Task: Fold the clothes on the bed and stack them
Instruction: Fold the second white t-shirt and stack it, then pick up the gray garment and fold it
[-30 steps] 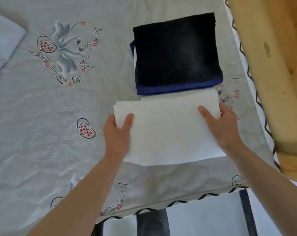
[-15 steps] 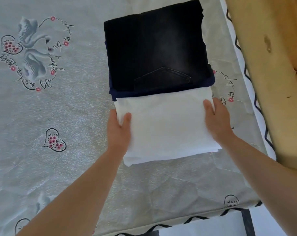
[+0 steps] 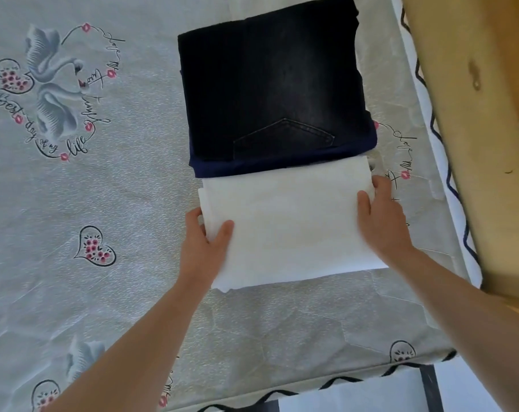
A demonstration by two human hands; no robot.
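Both hands hold the folded white garment by its side edges, left hand and right hand, probably to keep it flat while it goes onto the folded black jeans just beyond.

bedsheet script print "Best day of my life"

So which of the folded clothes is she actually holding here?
The white garment, nearest the person: left hand and right hand grip its two sides. The black jeans and the navy piece under them lie stacked beyond it, untouched.
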